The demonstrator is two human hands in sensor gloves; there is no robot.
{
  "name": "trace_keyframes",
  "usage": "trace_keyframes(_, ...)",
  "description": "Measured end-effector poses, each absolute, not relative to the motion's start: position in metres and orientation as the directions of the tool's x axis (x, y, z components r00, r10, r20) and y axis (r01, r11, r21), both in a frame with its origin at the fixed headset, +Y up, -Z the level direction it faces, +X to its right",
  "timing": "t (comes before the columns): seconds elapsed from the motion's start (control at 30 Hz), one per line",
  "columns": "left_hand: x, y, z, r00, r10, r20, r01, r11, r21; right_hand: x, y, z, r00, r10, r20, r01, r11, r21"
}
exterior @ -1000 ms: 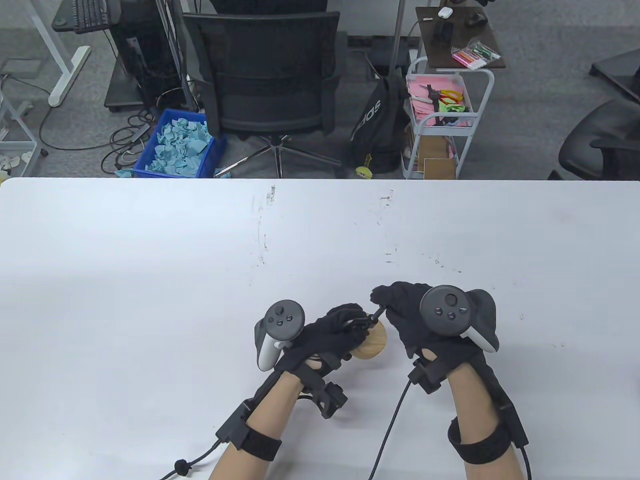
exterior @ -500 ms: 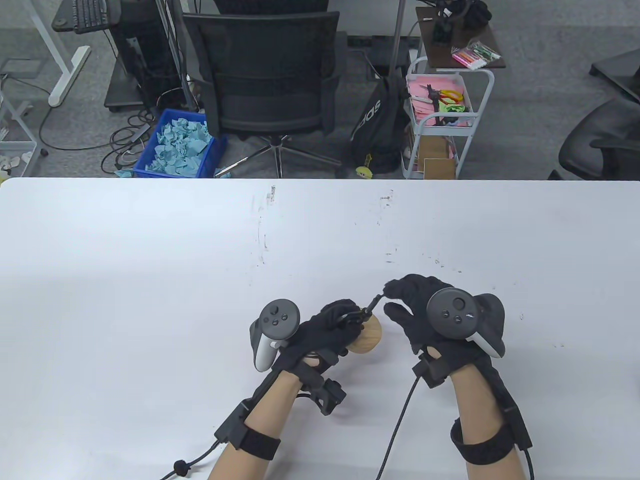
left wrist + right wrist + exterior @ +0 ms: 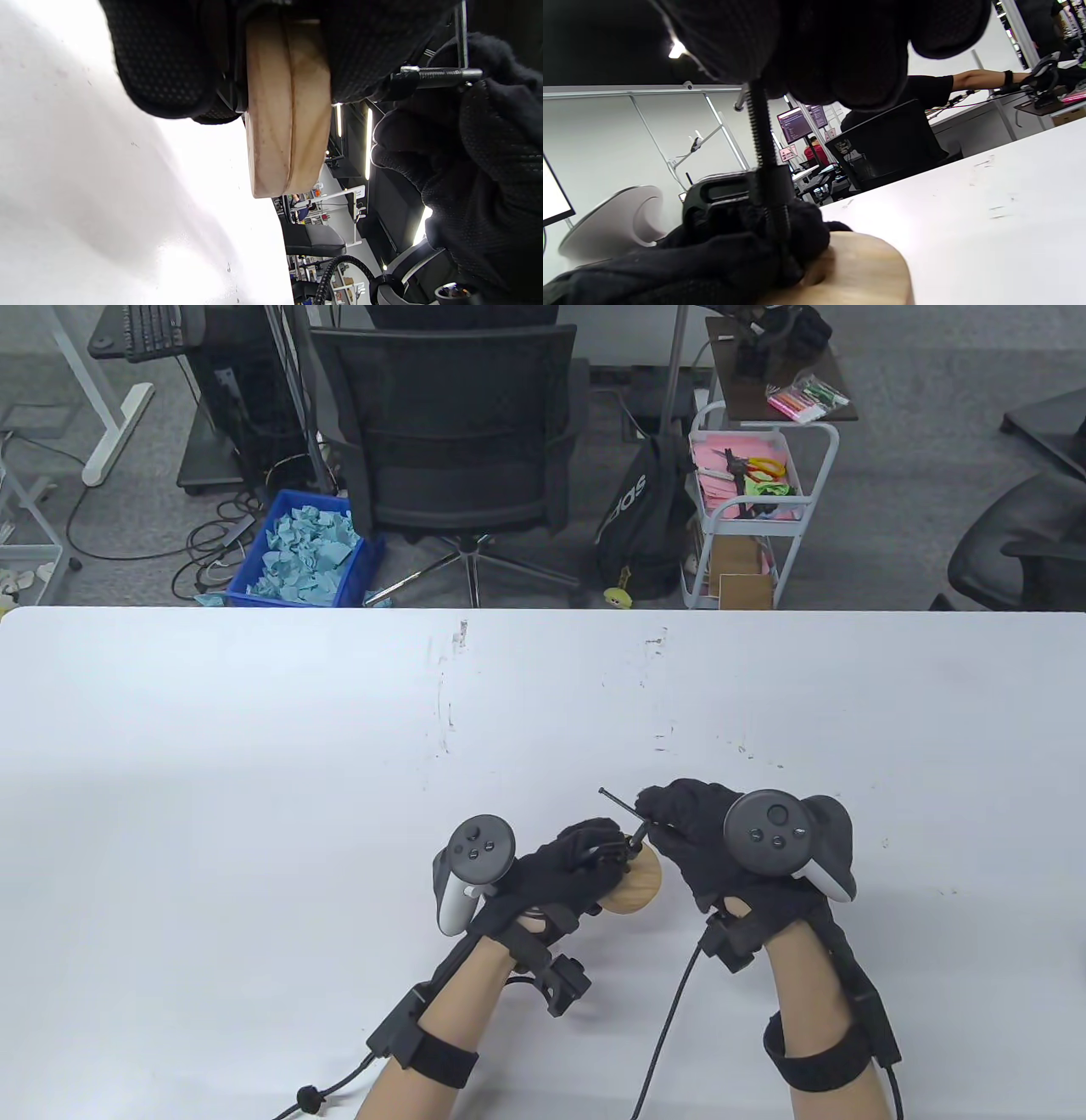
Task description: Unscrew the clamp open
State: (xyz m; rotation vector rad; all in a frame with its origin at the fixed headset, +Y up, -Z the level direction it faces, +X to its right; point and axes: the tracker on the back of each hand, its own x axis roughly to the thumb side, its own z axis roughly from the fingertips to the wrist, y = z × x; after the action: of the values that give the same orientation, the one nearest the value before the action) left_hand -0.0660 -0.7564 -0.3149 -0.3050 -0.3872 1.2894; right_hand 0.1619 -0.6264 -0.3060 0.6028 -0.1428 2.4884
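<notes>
A small black clamp is screwed onto two stacked round wooden discs that stand on edge on the white table. My left hand grips the clamp frame and the discs. My right hand pinches the thin cross-bar handle at the end of the threaded screw. The bar's free end points up and to the left. The left wrist view shows the two discs, the screw and my right hand. The right wrist view shows the threaded screw passing through the black frame down onto the disc.
Beyond the table's far edge stand an office chair, a blue bin of paper scraps and a white trolley. The glove cables trail towards the near edge.
My right hand shifted right with the handle, then came back. The cross-bar has turned and now sticks out to the upper left. My left hand and the discs hardly moved.
</notes>
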Motion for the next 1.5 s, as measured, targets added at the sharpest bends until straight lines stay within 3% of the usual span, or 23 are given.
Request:
trace_keyframes(0.53, -0.066, -0.761, -0.316, 0.201, 0.977, 0.067, -0.869, 0.209, -0.447, 0.165, -0.617, -0.299, -0.687, 0.536, 0.49, -0.612, -0.791, 0.007)
trace_keyframes(0.73, -0.064, -0.758, -0.315, 0.273, 0.956, 0.111, -0.854, 0.294, -0.429, 0.17, -0.618, -0.3, -0.772, 0.469, 0.43, -0.525, -0.851, -0.015)
trace_keyframes(0.93, -0.064, -0.759, -0.314, 0.265, 0.959, 0.104, -0.855, 0.284, -0.434, 0.159, -0.618, -0.299, -0.787, 0.412, 0.458, -0.468, -0.884, -0.008)
trace_keyframes(1.3, -0.059, -0.76, -0.314, 0.203, 0.975, 0.093, -0.844, 0.223, -0.488, 0.155, -0.618, -0.298, -0.759, 0.404, 0.51, -0.504, -0.861, -0.068)
trace_keyframes(1.5, -0.067, -0.756, -0.315, 0.241, 0.966, 0.096, -0.865, 0.259, -0.43, 0.167, -0.617, -0.299, -0.762, 0.438, 0.478, -0.54, -0.837, -0.094)
